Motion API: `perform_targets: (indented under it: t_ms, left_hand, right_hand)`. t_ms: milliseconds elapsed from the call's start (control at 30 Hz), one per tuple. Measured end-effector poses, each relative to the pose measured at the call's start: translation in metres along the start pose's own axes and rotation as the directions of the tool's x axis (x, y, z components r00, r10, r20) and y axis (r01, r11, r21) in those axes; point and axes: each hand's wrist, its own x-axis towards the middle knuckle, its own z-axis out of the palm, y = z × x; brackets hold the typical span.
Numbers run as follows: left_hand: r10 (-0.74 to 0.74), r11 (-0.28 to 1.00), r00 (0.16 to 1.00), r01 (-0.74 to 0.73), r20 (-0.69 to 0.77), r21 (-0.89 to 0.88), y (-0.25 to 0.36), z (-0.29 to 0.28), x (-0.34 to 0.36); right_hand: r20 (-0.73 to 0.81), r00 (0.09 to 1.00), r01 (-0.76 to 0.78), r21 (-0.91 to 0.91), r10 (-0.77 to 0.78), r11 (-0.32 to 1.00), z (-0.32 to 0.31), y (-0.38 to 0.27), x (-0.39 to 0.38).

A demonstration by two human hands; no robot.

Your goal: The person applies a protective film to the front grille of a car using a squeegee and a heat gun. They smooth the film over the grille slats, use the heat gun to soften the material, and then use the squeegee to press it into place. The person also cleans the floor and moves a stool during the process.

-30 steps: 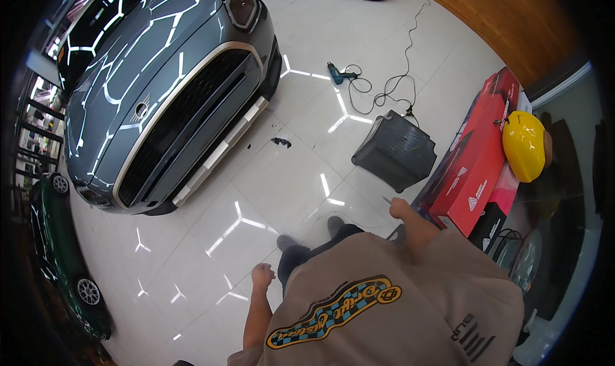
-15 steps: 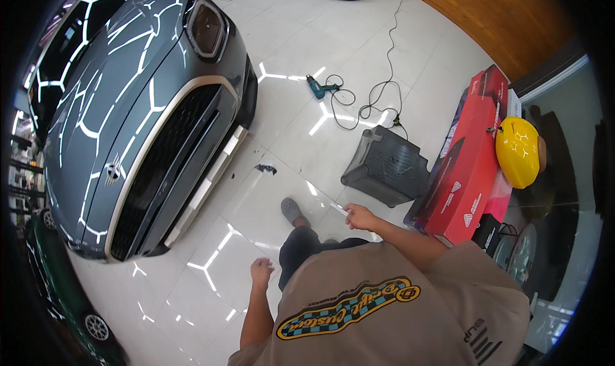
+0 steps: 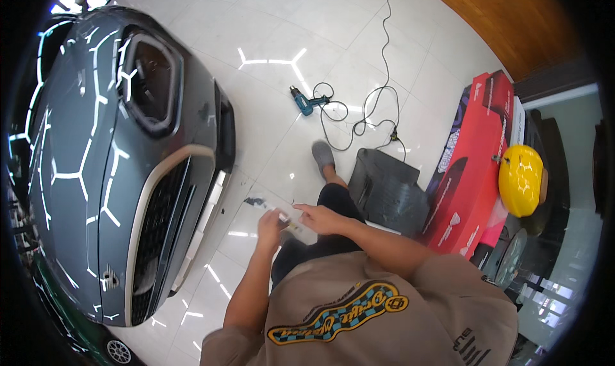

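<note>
My left hand (image 3: pixel 270 226) is closed on a small pale, blurred object (image 3: pixel 284 217) in front of my body, a little short of some dark scraps (image 3: pixel 254 201) lying on the floor. Just to its right, my right hand (image 3: pixel 320 219) is open, index finger stretched toward the object and the other fingers partly curled. Both hands are above my legs, to the right of the grey car's front grille (image 3: pixel 160 231). My shoe (image 3: pixel 322 158) shows ahead of them on the tiles.
A teal heat gun (image 3: pixel 306 102) with a looped cable lies ahead on the tiled floor (image 3: pixel 256 129). A dark plastic piece (image 3: pixel 384 193) is right of my legs, beside long red boxes (image 3: pixel 464 174) and a yellow rounded part (image 3: pixel 520 180). A green car (image 3: pixel 83 327) is lower left.
I have stepped forward and the grey car's headlamp is now nearer. My hands came together; the slim pale thing that was in my right hand now seems to be in my left.
</note>
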Motion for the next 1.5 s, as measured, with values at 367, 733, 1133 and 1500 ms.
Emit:
perform_targets:
  t_ms: [367, 733, 1133, 1500]
  left_hand:
    - [-0.429, 0.867, 0.804, 0.494, -0.411, 0.062, -0.061, -0.013, 0.191]
    - [-0.703, 0.611, 0.63, 0.773, -0.332, 0.172, -0.119, 0.044, 0.237]
    - [-0.662, 0.736, 0.651, 0.659, -0.371, -0.155, -0.093, 0.024, 0.179]
    - [-0.047, 0.983, 0.921, 0.112, -0.386, 0.148, -0.13, -0.076, 0.116]
  right_hand:
    - [-0.237, 0.832, -0.539, -0.553, 0.501, 0.635, -0.296, 0.453, 0.369]
    - [-0.312, 0.935, -0.355, -0.848, 0.171, 0.394, -0.318, 0.628, 0.565]
    - [-0.155, 0.958, -0.287, -0.589, 0.243, 0.755, -0.223, 0.509, 0.461]
    - [0.599, 0.738, -0.594, 0.359, 0.31, 0.72, 0.115, 0.15, 0.226]
